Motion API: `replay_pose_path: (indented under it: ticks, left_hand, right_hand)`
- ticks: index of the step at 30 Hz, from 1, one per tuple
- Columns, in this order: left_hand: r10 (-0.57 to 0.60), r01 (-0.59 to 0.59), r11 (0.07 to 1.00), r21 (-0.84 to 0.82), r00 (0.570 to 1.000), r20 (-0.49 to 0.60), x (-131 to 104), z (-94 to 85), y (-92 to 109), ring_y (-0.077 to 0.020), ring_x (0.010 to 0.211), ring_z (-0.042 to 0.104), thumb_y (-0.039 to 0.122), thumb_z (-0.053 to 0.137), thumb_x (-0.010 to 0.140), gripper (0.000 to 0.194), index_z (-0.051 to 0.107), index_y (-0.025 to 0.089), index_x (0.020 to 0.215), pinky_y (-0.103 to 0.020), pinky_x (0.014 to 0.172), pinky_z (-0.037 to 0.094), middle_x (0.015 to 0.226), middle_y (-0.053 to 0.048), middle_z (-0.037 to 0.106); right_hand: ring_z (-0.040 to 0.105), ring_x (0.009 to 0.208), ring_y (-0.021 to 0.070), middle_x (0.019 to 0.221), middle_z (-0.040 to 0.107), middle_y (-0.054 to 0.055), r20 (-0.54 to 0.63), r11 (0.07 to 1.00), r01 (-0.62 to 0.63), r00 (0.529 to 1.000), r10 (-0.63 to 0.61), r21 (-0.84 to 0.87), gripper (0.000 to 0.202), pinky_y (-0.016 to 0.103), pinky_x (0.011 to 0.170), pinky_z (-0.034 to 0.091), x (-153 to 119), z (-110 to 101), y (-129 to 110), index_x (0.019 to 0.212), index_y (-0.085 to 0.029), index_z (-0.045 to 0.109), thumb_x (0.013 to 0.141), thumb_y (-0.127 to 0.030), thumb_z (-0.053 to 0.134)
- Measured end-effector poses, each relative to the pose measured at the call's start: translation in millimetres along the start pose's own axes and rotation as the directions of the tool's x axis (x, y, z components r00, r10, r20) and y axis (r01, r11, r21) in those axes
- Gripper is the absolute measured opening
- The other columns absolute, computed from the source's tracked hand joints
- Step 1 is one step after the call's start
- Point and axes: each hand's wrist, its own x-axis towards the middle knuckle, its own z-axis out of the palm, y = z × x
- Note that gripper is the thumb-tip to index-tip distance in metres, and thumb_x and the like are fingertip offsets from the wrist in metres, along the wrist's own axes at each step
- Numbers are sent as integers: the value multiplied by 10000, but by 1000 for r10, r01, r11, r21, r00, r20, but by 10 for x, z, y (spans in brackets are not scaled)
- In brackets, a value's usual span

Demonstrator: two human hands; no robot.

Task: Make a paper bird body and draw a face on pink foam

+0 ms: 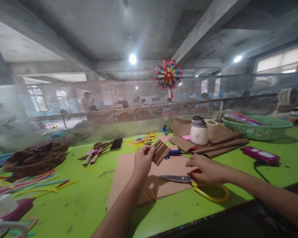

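My left hand (144,159) pinches a small square of brown striped, corrugated-looking paper (161,152) between thumb and fingers, raised above a large tan paper sheet (124,172). My right hand (205,168) has its fingers curled at the red loop of a pair of scissors (177,178). The blades point left over the sheet, and the yellow handle loop hangs out below my palm; how firmly the fingers grip is partly hidden. Just behind the striped square lies a blue-handled tool (174,152), partly covered by it.
Brown paper or cloth (224,140) bears a white jar (199,132) with a grey lid. Right are a green basket (258,130) and purple device (260,155). Left lie a phone (116,144), brown crafted pieces (94,153), a brown bundle (37,158) and coloured strips (39,185).
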Motion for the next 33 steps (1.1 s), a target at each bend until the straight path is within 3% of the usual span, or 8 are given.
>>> replay_pose_path:
  ticks: [4, 10, 13, 17, 21, 27, 31, 33]
  left_hand:
    - [-11, 11, 1000, -12, 1000, -14, -2, -41, 48, -81, 450, 454, 449, 709, 682, 331, 606, 143, 757, -181, 405, 339, 565, 26, 526]
    - [-25, 23, 999, -37, 998, -62, 1, -92, 61, -102, 498, 510, 485, 698, 690, 356, 566, 167, 782, -188, 401, 406, 612, 23, 530]
    - [-34, 29, 998, -60, 996, -87, 4, -107, 65, -103, 498, 524, 518, 694, 692, 384, 566, 173, 800, -211, 420, 453, 626, 19, 540]
    - [-45, 34, 995, -96, 992, -122, -3, -118, 101, -116, 496, 544, 520, 653, 730, 377, 566, 182, 872, -254, 427, 486, 680, 3, 582]
    - [-28, 9, 993, -114, 985, -169, 0, -133, 170, -122, 508, 549, 477, 636, 749, 338, 569, 172, 877, -257, 443, 486, 692, -2, 596]
    - [77, -111, 988, -111, 958, -275, 43, -147, 243, -132, 639, 579, 423, 647, 730, 271, 567, 167, 774, -240, 596, 503, 680, 8, 594]
    - [131, -172, 979, -111, 942, -309, 51, -143, 243, -127, 646, 571, 419, 630, 735, 258, 574, 173, 792, -255, 648, 502, 692, 23, 586]
    - [162, -205, 973, -110, 936, -312, 56, -145, 237, -129, 667, 574, 431, 644, 718, 277, 579, 168, 777, -257, 678, 499, 697, 20, 587]
  right_hand:
    - [594, 924, 305, 987, 636, 140, 254, 932, 50, 966, 46, -358, 363, 385, 778, 426, -154, -46, 41, 1047, -200, 668, 695, -184, 586]
    - [614, 897, 267, 1031, 632, 96, 387, 928, 103, 921, 47, -358, 639, 313, 721, 425, -49, -8, 75, 1204, -245, 596, 577, -130, 631]
    - [614, 865, 258, 1005, 630, 83, 370, 935, 75, 927, 62, -346, 614, 306, 702, 421, -56, 32, 130, 1153, -255, 620, 551, -135, 636]
    - [617, 864, 253, 982, 660, 82, 310, 939, 44, 948, 68, -341, 429, 306, 725, 424, -124, 110, 170, 1070, -260, 646, 650, -179, 612]
    - [623, 888, 284, 961, 697, 108, 124, 942, -11, 991, 55, -334, 267, 334, 768, 436, -198, 74, 138, 986, -239, 689, 748, -254, 569]
    - [627, 819, 272, 916, 700, 85, 0, 991, 25, 1000, -26, 134, 407, 321, 699, 467, -243, 3, -118, 1097, -257, 676, 698, -294, 608]
    - [550, 636, 167, 814, 612, 43, 28, 868, -32, 999, 21, 496, 468, 263, 556, 428, -136, 239, -391, 1152, -216, 593, 686, -244, 632]
    - [503, 594, 139, 758, 561, 18, 34, 781, -77, 997, 71, 619, 378, 258, 535, 420, -41, 391, -513, 1082, -202, 596, 737, -342, 657]
